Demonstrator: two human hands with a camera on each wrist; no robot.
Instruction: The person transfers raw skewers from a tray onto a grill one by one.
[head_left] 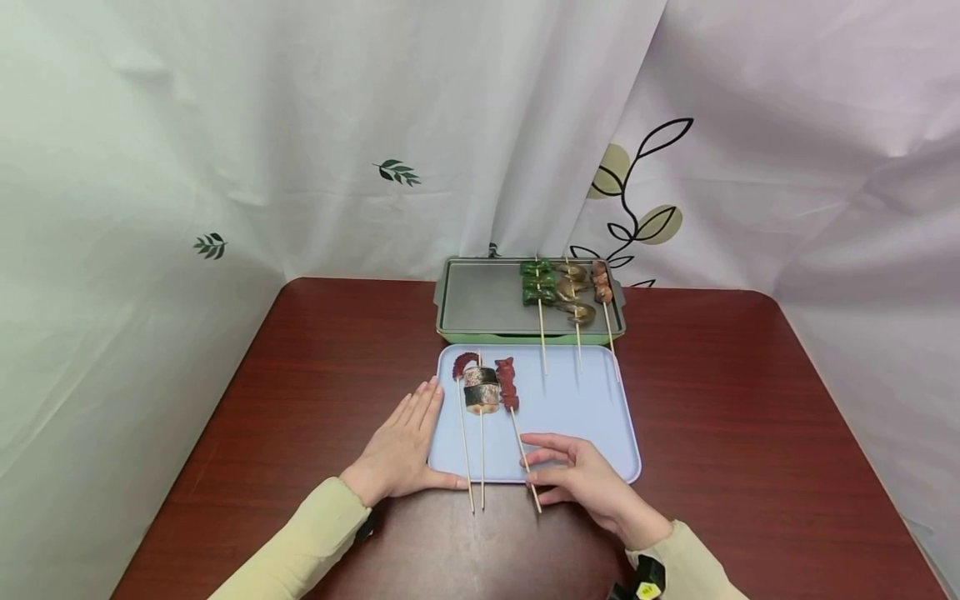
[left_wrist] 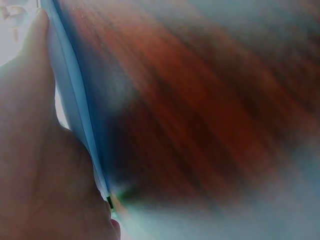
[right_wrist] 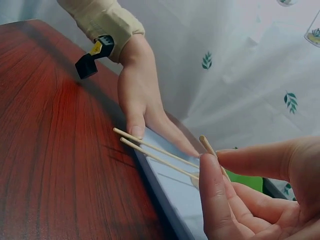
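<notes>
Pinching a skewer (head_left: 525, 454) is the right hand (head_left: 581, 475), while the left hand (head_left: 401, 450) rests flat, fingers straight, against the blue tray (head_left: 585, 408).

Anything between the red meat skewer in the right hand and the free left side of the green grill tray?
Nothing visible blocks it. The right hand pinches the red meat skewer by its stick on the blue tray. The green grill tray sits just beyond; its left part is bare, with three skewers lying at its right.
</notes>
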